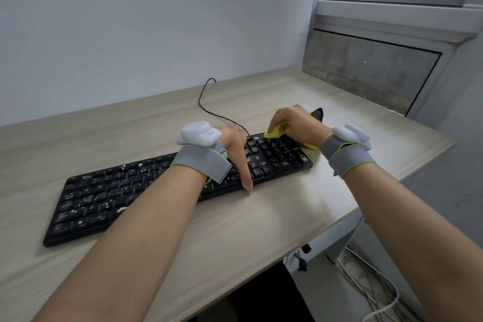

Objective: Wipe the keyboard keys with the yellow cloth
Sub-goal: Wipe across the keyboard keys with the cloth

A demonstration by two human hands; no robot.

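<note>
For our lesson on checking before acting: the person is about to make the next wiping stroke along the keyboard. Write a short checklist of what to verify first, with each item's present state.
1. Yellow cloth in hand: ok, the right hand has its fingers curled round it.
2. Cloth on the keys: ok, it sits on the far right end of the keyboard.
3. Keyboard steadied: ok, the left hand rests across it, thumb at the near edge.
4. Path leftward free: not ok, the left hand lies across the keys just left of the cloth.
5. Cable out of the way: ok, it runs off behind the keyboard.
6. Keys already clean: cannot tell, though pale specks show on the left half.
</note>
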